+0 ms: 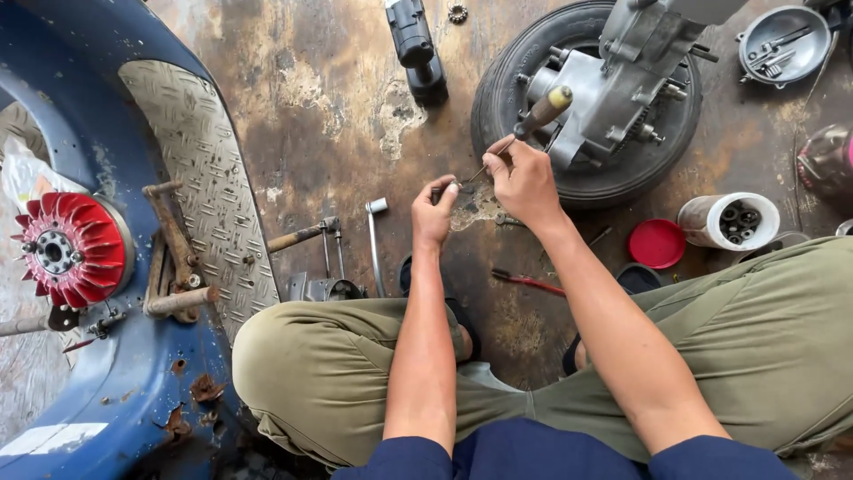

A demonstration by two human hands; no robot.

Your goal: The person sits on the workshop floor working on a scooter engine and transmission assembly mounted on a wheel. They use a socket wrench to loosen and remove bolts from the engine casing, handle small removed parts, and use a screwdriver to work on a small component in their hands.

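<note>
Head view: I see my left hand (434, 212) pinched on a small metal part (455, 186) above the stained floor (338, 107), while my right hand (522, 180) grips a wooden-handled screwdriver (531, 121), tip touching it, near the tyre (586, 178).

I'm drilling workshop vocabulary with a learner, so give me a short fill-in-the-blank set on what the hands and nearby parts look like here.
1. The right hand holds a screwdriver with a ____ handle.
2. The left hand pinches a small part that the tool's ____ touches.
3. The finned fan on the blue scooter body is ____.
4. The engine lies on a black ____.

Missing words: wooden; tip; red; tyre
</note>
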